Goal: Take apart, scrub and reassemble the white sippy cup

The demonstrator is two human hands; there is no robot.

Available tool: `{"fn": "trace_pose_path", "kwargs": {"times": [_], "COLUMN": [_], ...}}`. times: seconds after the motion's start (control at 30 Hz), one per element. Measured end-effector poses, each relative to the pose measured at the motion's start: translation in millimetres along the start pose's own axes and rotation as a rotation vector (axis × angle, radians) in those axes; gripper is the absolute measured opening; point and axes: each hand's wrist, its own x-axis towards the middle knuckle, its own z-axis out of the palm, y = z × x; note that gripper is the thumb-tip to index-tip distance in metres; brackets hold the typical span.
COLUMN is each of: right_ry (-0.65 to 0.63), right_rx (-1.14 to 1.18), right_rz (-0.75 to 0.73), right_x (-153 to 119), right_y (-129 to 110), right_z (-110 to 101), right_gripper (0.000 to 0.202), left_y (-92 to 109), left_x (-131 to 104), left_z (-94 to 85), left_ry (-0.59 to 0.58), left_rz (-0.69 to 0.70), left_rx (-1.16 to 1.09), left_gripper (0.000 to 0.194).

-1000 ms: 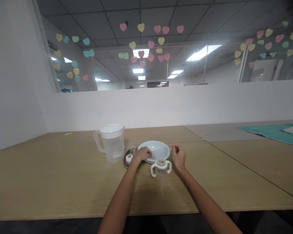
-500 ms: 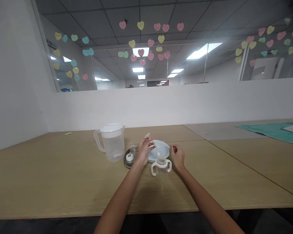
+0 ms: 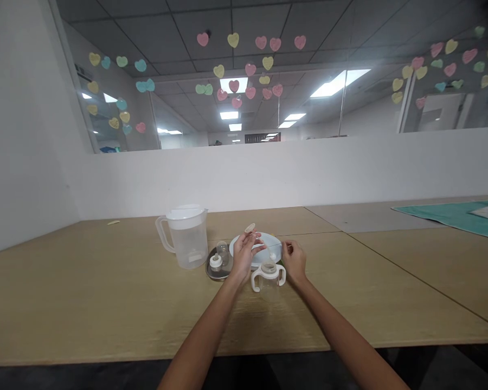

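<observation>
In my left hand (image 3: 244, 255) is a thin pale straw piece (image 3: 250, 228), a round pale end of it showing above the fingers and a white tip hanging to the right. My right hand (image 3: 294, 260) pinches one end of a thin wire-like stick that runs left toward the straw piece. Both hands are over or beside a pale blue plate (image 3: 236, 238). Below them, a clear bottle (image 3: 269, 283) with two white handles stands upright, its mouth uncovered. To the left, a metal tray (image 3: 217, 276) holds a white-ringed bottle top (image 3: 216, 263) and a clear dome cover (image 3: 223, 250).
A translucent lidded pitcher (image 3: 190, 239) stands left of the tray. Near the wall at far left lies a small pale strip (image 3: 113, 222). A teal cloth (image 3: 451, 215) with a white sheet on it covers the far right of the wooden table (image 3: 85, 303).
My left hand has shifted slightly right with the straw piece, whose white tip has moved right and up. More of the tray and plate shows. My right hand is almost unmoved.
</observation>
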Motion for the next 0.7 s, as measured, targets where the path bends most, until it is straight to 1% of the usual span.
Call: {"fn": "trace_pose_path", "kwargs": {"times": [0.1, 0.2, 0.33, 0.43, 0.6, 0.7], "right_ry": [-0.018, -0.019, -0.024, -0.029, -0.040, -0.051], "right_rx": [-0.002, -0.019, -0.015, -0.009, -0.013, -0.009], "right_rz": [-0.006, -0.023, -0.022, -0.015, -0.033, -0.035], "right_x": [-1.4, -2.3, -2.5, -2.5, -2.8, -3.3], "right_y": [1.0, 1.9, 2.3, 2.8, 4.4, 4.6], "right_z": [1.6, 3.2, 4.3, 4.2, 2.8, 1.8], "right_gripper": [0.038, 0.038, 0.039, 0.038, 0.037, 0.035], "left_y": [1.4, 2.8, 0.7, -6.5, -21.7, -26.2], "left_x": [-0.4, -1.3, -2.9, -5.9, -15.9, -20.8], "left_z": [1.5, 0.9, -3.4, -9.4, -21.9, -25.1], "left_ry": [-0.034, -0.040, -0.056, -0.108, -0.209, -0.255], "left_rz": [-0.010, -0.001, 0.033, 0.110, 0.262, 0.323], "left_rx": [-0.004, 0.017, 0.110, 0.270, 0.676, 0.787], "left_gripper": [0.040, 0.040, 0.041, 0.036, 0.021, 0.021]}}
